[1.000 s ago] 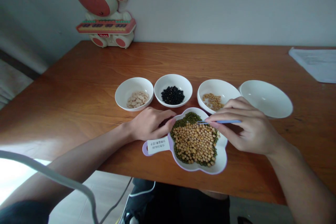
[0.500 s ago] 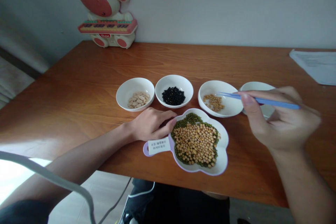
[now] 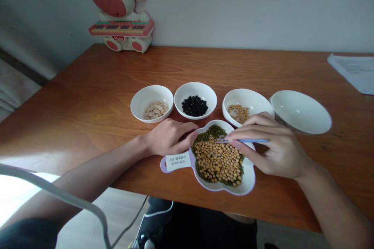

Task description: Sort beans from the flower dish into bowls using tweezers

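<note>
My left hand [image 3: 172,138] rests on the table, its thumb and forefinger closed on the left rim of a flower-shaped white tray [image 3: 248,173] with a lilac edge. A labelled handle [image 3: 177,162] sticks out to the tray's left. Yellow soybeans [image 3: 219,159] lie in it over green mung beans [image 3: 215,130]. My right hand [image 3: 271,144] pinches blue tweezers [image 3: 253,140], their tips among the soybeans near the top of the tray. Whether a bean is between the tips is too small to tell. Just behind this hand stands a white bowl [image 3: 263,103] with some soybeans inside.
To the left are a bowl [image 3: 138,101] of pale flat seeds and a bowl [image 3: 209,95] of black beans. Another white bowl [image 3: 304,111] is at the right. A cow-shaped toy keyboard [image 3: 121,29] and papers [image 3: 356,72] sit farther back. A grey cable [image 3: 67,196] crosses the lower left.
My right hand has moved left and toward me with the tweezers, from over the soybean bowl to the tray. The rightmost bowl has come into fuller view. My left hand stays on the rim.
</note>
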{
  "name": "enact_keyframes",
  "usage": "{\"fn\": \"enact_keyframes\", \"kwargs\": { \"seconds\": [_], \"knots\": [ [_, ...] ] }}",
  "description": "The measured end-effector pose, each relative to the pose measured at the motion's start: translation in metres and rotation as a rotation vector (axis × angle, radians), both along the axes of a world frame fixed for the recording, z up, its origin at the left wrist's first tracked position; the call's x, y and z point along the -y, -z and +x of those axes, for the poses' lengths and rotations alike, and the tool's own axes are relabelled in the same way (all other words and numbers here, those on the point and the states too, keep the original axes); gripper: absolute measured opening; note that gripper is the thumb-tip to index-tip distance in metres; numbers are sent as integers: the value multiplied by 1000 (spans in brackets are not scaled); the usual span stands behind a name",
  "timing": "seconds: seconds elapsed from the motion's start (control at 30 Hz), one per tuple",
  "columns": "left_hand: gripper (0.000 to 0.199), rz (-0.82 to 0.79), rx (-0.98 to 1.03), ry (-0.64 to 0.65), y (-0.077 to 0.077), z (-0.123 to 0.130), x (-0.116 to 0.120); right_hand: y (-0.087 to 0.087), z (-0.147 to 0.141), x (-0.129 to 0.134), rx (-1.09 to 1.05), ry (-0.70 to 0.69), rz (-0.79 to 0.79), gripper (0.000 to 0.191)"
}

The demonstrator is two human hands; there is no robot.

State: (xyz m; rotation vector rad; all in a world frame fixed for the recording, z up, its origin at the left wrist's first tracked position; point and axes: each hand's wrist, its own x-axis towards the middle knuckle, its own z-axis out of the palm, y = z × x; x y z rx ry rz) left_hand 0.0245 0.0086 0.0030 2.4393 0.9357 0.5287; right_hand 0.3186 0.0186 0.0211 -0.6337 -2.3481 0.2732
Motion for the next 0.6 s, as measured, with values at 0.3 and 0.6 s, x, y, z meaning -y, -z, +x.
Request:
{"fn": "enact_keyframes", "kwargs": {
  "seconds": [0.3, 0.6],
  "knots": [
    [33, 18, 13, 7, 2, -1, 0, 1, 4, -2, -2, -9, -27, 26],
    [34, 25, 10, 7, 3, -1, 0, 1, 3, -2, 10, -24, -15, 26]
  ]
}}
